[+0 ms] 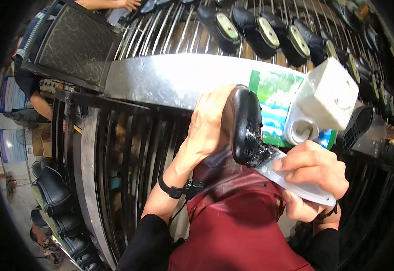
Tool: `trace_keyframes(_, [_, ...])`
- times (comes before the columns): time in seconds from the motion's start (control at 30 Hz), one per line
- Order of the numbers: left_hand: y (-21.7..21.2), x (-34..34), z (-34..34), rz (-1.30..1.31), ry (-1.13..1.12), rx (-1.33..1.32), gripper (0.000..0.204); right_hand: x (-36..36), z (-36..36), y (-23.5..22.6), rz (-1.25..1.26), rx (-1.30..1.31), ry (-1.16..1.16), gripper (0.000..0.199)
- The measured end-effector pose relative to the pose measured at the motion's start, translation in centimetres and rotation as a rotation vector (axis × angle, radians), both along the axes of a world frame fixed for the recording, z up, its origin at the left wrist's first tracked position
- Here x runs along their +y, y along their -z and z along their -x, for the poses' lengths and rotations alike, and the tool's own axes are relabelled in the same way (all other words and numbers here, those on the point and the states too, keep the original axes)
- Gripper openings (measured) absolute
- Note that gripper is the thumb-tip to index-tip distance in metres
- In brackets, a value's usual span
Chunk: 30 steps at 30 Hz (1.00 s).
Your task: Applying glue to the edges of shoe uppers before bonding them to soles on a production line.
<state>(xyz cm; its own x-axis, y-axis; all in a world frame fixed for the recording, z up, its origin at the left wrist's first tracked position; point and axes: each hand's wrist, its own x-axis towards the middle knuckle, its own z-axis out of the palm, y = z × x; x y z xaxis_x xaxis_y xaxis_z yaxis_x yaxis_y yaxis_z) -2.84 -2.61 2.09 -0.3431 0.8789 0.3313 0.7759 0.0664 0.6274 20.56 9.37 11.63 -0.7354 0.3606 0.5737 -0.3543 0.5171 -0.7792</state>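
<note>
My left hand [206, 131] grips a black shoe [244, 124], sole side turned toward me and held upright in front of my chest. My right hand [312, 174] holds a white-handled brush [296, 183] whose dark, wet tip presses against the lower end of the shoe's sole. A shiny wet coat shows on part of the sole. I wear a dark red apron [237, 221] and a black wristband on each wrist.
A white heat-gun-like device [328, 99] with a black grille sits on a metal shelf [160, 79] by a green and blue package [273, 101]. Several black shoes [260, 31] lie on a bar conveyor beyond. Another person's arm [41, 101] is at left; more shoes [54, 194] lower left.
</note>
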Motion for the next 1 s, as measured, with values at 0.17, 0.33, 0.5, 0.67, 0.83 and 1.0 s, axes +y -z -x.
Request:
trace_keyframes(0.17, [-1.6,1.7,2.5,0.008,0.060,-0.042,0.075,3.7,2.9,0.0,-0.138,0.039,-0.006,0.025])
trace_keyframes(0.33, [1.5,2.7,6.4,-0.029,0.179,-0.528,0.095,4.5,0.8,9.7,0.148,-0.113,0.347,0.017])
trace_keyframes(0.5, [3.5,1.1,4.1,-0.282,-0.011,-1.016,0.087,-0.1,-3.0,10.5,0.624,0.035,0.692,0.017])
trace_keyframes(0.67, [5.0,-4.0,0.6,-0.217,-0.055,-1.248,0.080,-0.6,-5.7,13.5,0.565,-0.077,0.902,0.019])
trace_keyframes(0.83, [6.6,-7.6,-2.5,-0.068,-0.116,-1.328,0.079,-0.9,-4.3,14.7,0.734,-0.071,0.955,0.024])
trace_keyframes(1.0, [6.0,-8.4,-3.6,-0.003,-0.012,-1.345,0.078,0.2,-4.9,12.6,1.354,0.180,0.778,0.030])
